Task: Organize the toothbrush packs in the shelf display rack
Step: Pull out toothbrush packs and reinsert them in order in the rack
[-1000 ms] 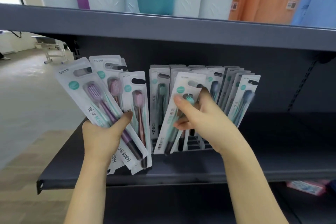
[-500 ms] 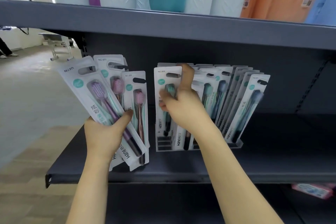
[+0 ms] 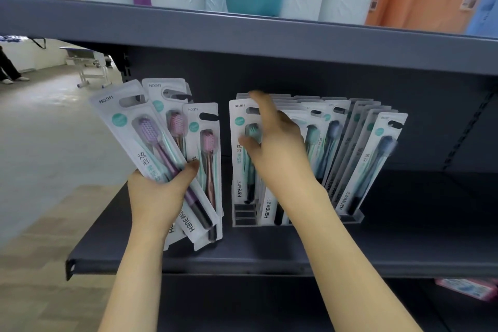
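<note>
My left hand [image 3: 153, 197] grips a fan of several toothbrush packs [image 3: 151, 137] with purple and pink brushes, held left of the rack and above the shelf's front left. A grey slotted display rack [image 3: 353, 218] stands on the shelf, and a row of packs [image 3: 377, 159] with green and blue brushes leans in it. At its left end, the front pack [image 3: 239, 170] holds a green brush and stands upright. My right hand [image 3: 277, 148] is in front of that pack with index finger raised and thumb spread. It looks blurred and holds nothing.
The dark grey shelf board [image 3: 404, 250] stretches bare to the right of the rack. Above it, the upper shelf [image 3: 242, 35] carries tall white, teal and orange packages. A pink pack [image 3: 469, 288] lies on the lower shelf at right. Open floor, a table and a person's legs are at far left.
My right hand carried a green-brush pack from the middle of the rack to its left end, set it upright there and let go. My left hand kept its fan of packs.
</note>
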A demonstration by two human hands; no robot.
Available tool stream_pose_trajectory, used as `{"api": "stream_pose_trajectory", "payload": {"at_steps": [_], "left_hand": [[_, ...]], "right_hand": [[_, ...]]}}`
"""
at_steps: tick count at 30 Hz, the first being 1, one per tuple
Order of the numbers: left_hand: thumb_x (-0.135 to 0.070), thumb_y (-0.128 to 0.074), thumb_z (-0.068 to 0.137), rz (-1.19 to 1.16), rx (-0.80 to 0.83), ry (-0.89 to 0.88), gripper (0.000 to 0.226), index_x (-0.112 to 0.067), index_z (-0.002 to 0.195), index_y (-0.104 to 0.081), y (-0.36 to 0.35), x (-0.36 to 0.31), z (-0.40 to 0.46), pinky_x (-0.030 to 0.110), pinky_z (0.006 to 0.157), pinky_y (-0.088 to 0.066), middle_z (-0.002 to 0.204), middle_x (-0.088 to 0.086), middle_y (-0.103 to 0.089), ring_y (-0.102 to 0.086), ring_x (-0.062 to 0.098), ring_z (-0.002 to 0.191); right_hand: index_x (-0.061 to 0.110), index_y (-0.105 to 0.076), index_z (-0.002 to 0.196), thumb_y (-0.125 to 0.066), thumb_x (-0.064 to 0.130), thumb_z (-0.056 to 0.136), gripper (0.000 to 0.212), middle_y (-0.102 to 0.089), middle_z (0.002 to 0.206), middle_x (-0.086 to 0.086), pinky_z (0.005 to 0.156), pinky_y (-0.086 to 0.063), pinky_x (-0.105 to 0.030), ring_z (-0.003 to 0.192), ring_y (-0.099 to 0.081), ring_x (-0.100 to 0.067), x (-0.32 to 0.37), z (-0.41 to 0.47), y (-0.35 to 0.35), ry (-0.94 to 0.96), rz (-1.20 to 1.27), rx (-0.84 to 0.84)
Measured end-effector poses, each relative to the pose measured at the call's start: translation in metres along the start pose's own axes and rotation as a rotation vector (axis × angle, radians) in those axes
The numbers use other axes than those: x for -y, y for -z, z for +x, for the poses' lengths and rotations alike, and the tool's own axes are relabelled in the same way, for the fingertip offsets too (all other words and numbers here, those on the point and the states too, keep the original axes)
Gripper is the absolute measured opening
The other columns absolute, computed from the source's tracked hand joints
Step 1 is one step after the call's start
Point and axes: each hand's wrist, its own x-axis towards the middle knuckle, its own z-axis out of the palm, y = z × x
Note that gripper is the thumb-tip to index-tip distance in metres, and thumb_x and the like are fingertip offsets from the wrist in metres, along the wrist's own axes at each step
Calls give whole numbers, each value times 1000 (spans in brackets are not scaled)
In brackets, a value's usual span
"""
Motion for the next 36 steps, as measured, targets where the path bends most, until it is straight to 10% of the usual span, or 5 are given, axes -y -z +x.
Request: {"api": "stream_pose_trajectory", "payload": {"at_steps": [6, 28, 36], "left_hand": [[-3, -75, 76, 9, -6, -8, 29, -29, 79, -64, -3, -1, 2, 3, 55, -46, 81, -12, -66, -63, -12, 63], [-4, -76, 75, 38, -6, 7, 29, -30, 74, -63, -5, 2, 7, 2, 54, -45, 62, -24, -67, -61, -14, 61], [-4, -76, 75, 37, -6, 18, 27, -28, 74, -64, -5, 1, 6, 3, 54, -46, 78, -10, -66, -62, -12, 61]], "right_hand": [[29, -28, 138, -52, 8, 92, 56, -47, 110, 3, 78, -47, -28, 83, -51, -13, 7, 8, 0, -27, -1, 52], [28, -20, 136, -47, 5, 93, 56, -55, 110, -4, 53, -30, -23, 68, -45, -12, 5, 15, -11, -164, -137, 114], [27, -13, 145, -53, 0, 87, 75, -13, 149, -10, 45, -8, -21, 52, -32, -12, 14, 10, -15, -143, -452, 39]]}}
